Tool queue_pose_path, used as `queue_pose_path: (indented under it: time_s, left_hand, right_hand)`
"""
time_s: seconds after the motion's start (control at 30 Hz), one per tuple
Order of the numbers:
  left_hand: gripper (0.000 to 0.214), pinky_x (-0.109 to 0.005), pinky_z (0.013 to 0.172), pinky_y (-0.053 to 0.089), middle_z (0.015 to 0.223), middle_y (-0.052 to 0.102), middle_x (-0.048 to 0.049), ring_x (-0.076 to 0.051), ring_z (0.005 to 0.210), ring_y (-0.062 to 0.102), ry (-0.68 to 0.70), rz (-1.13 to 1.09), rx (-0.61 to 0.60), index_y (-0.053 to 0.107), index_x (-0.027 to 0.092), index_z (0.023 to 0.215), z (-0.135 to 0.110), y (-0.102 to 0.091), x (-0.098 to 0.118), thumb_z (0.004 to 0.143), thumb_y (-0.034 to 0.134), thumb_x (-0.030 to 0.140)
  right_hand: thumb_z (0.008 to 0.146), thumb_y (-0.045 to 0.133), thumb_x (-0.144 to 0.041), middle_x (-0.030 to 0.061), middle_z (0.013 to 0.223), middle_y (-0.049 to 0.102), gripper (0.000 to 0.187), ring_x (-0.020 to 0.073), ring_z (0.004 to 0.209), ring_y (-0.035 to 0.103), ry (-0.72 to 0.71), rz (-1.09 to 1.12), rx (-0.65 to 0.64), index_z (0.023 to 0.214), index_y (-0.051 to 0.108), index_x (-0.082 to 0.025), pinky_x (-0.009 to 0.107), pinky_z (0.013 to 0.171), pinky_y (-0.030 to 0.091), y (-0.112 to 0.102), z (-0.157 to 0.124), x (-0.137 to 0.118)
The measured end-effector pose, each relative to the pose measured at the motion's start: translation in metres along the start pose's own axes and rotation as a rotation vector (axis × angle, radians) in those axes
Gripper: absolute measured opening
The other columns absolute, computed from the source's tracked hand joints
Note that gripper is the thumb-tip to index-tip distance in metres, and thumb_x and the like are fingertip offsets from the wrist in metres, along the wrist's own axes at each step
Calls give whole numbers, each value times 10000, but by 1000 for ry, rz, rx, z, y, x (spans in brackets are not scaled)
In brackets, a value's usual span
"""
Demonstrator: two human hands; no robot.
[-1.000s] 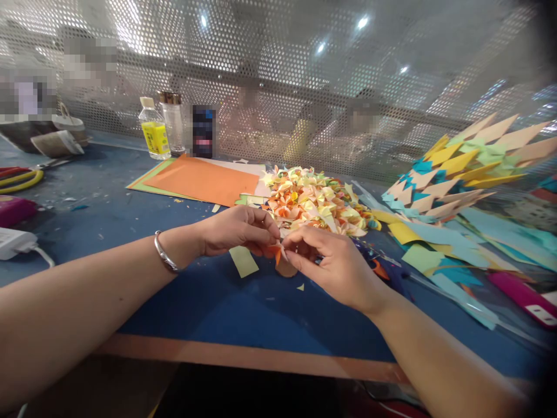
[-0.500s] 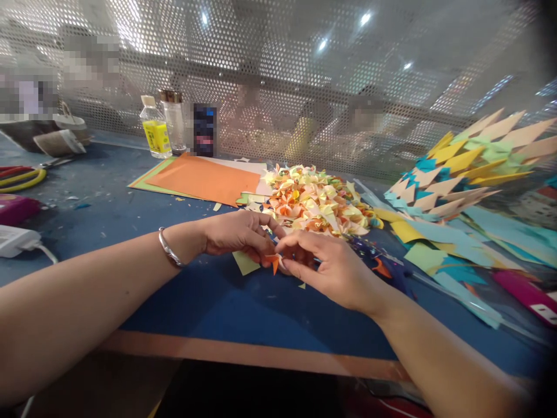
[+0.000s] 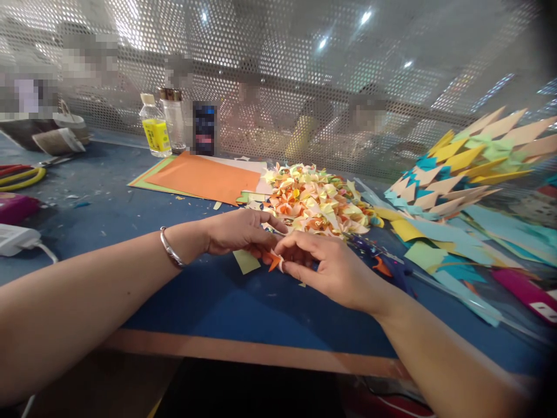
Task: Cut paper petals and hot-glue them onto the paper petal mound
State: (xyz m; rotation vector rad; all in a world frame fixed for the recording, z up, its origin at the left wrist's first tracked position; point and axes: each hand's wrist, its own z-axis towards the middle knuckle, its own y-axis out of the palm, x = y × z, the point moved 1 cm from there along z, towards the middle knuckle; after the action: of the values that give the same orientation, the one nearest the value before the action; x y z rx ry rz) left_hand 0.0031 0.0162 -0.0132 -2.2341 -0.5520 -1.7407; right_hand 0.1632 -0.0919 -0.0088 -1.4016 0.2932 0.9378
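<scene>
Between my two hands is a small folded orange paper piece point(image 3: 274, 261), pinched just above the blue table. My left hand point(image 3: 243, 233), with a silver bracelet at the wrist, closes its fingertips on the paper's left side. From the right, my right hand point(image 3: 324, 264) grips the paper's pale edge between thumb and fingers. A flat pale-green paper square point(image 3: 246, 262) lies under my left fingers. Right behind the hands rises a heap of folded paper flowers point(image 3: 315, 197) in cream, yellow and orange. The fingertips partly hide the piece being held.
Orange paper sheets point(image 3: 204, 177) lie behind my left hand, near a yellow-labelled bottle point(image 3: 155, 133), a clear tumbler point(image 3: 174, 125) and a phone point(image 3: 204, 129). At right stand a spiky layered paper piece point(image 3: 452, 165) and a glue gun point(image 3: 394, 273). Scissors point(image 3: 26, 176) lie far left.
The folded orange paper has turned slightly in my fingers, its point now tilting to the left. Both hands stay in nearly the same place.
</scene>
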Motion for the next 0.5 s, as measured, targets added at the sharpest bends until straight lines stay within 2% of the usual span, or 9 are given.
queue_pose_path:
  time_s: [0.13,0.3,0.4,0.5]
  left_hand:
    - [220,-222,583,473,711,693,-25,-108,607,654,97,77,111,570,135,1062,0,0,1,868,592,236]
    - [162,-236,603,482,722,642,-8,-107,632,622,424,321,376,576,141,981,-6,-1,5,838,608,211]
    - [70,-219,573,447,705,596,9,-87,617,561,548,475,436,603,150,871,-13,2,8,807,613,178]
    - [68,-207,524,405,669,576,22,-76,588,523,566,622,459,625,157,834,-17,8,10,789,583,128]
  right_hand:
    - [886,583,-196,-13,759,630,89,97,609,547,21,-4,70,960,633,-203,228,557,456,-2,0,3]
    - [881,606,-218,-1,815,661,133,102,631,575,32,4,223,1011,632,-211,219,558,481,-5,-1,9]
    - [872,630,-231,-11,785,645,129,97,637,583,24,7,314,999,631,-209,205,570,493,-7,0,10]
    - [875,632,-231,-16,766,634,106,94,645,590,4,6,354,977,633,-205,197,584,504,-8,0,11]
